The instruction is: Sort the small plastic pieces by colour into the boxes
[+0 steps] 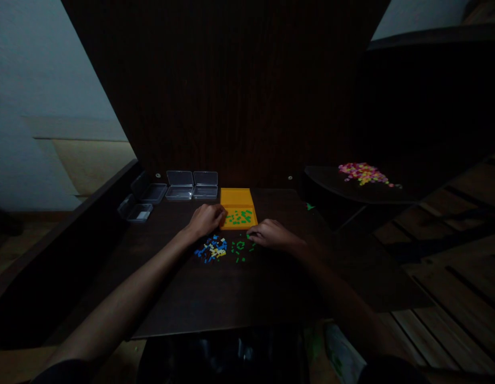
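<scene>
An orange-yellow box [235,197] lies with its lid raised at the middle of the dark desk, and small green building bricks [240,216] are spread inside it. My left hand [206,220] has its fingers curled against the box's left edge, gripping it. Just off the box's front right corner, my right hand [270,234] is closed in a pinch, with a small green brick at its fingertips. Loose green bricks [240,246] are scattered on the desk in front of the box. Left of them is a mixed pile of blue, white and yellow bricks [212,249].
Several clear plastic boxes [179,192] with raised lids stand at the back left. A side shelf [323,176] on the right carries a heap of pink, yellow and red pieces [363,173]. A raised dark side panel [71,234] bounds the desk at left.
</scene>
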`<state>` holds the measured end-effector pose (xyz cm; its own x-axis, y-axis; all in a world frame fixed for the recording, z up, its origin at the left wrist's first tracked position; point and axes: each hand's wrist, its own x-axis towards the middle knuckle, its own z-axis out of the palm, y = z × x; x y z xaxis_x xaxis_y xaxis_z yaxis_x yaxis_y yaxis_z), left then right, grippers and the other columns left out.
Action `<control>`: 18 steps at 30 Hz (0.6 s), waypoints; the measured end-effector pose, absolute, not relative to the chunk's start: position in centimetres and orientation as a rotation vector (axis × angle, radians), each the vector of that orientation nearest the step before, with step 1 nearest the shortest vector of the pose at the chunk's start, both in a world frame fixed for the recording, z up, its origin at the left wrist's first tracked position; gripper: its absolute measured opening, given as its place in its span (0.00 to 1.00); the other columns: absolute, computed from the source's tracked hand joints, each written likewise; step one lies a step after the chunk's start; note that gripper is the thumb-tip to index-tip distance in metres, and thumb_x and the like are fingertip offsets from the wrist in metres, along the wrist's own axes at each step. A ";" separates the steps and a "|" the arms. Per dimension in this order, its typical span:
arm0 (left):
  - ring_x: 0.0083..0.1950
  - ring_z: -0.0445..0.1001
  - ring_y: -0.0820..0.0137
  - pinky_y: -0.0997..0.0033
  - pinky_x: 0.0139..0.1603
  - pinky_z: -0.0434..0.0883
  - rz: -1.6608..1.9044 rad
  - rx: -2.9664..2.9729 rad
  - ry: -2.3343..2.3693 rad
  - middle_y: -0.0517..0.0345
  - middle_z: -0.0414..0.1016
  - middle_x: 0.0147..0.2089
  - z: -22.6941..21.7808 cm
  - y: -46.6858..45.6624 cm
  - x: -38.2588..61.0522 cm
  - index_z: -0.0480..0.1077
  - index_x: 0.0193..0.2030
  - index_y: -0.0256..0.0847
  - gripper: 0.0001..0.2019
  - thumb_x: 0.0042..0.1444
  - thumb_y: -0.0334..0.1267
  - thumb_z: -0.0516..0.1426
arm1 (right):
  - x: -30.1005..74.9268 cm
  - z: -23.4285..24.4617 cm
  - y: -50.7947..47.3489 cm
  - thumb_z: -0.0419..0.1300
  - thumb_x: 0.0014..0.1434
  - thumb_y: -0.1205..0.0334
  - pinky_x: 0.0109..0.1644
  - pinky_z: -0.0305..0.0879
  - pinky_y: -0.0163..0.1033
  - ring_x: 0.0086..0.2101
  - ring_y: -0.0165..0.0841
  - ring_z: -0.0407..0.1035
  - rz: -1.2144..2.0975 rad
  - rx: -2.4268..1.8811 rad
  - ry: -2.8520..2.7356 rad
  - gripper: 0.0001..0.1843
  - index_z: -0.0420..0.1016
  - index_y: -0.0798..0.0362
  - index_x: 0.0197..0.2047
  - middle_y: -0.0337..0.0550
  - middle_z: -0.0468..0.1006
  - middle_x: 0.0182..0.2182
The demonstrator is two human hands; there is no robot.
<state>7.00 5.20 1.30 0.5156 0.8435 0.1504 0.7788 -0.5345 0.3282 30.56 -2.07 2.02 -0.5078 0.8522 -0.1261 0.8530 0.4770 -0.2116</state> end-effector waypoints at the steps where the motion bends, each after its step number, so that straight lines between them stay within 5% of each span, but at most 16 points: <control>1: 0.43 0.78 0.63 0.72 0.39 0.68 0.416 2.548 1.396 0.50 0.81 0.41 1.5 5.6 7.2 0.75 0.44 0.40 0.13 0.61 0.38 0.50 | 30.6 2.0 -2.0 0.54 0.64 0.58 0.39 0.58 0.36 0.39 0.37 0.72 -0.385 1.551 2.687 0.15 0.78 0.49 0.49 0.47 0.81 0.40; 12: 0.33 0.76 0.68 0.76 0.32 0.65 0.219 2.565 1.277 0.57 0.79 0.29 2.5 7.2 8.6 0.76 0.31 0.41 0.10 0.53 0.31 0.52 | 30.6 2.0 -2.6 0.54 0.65 0.57 0.41 0.55 0.36 0.41 0.36 0.69 -0.374 1.572 2.608 0.13 0.75 0.49 0.49 0.46 0.78 0.38; 18: 0.39 0.78 0.67 0.75 0.39 0.70 0.312 2.506 1.205 0.55 0.82 0.36 1.8 8.2 8.2 0.78 0.35 0.38 0.14 0.55 0.31 0.50 | 30.7 1.8 -3.0 0.54 0.65 0.56 0.39 0.53 0.36 0.38 0.35 0.68 -0.320 1.573 2.618 0.13 0.72 0.50 0.49 0.44 0.76 0.37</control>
<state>8.21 8.18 1.76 0.6159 0.7863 0.0484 0.7112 -0.5814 0.3952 30.70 -3.01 1.83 -0.4735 0.8648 -0.1672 0.8796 0.4543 -0.1412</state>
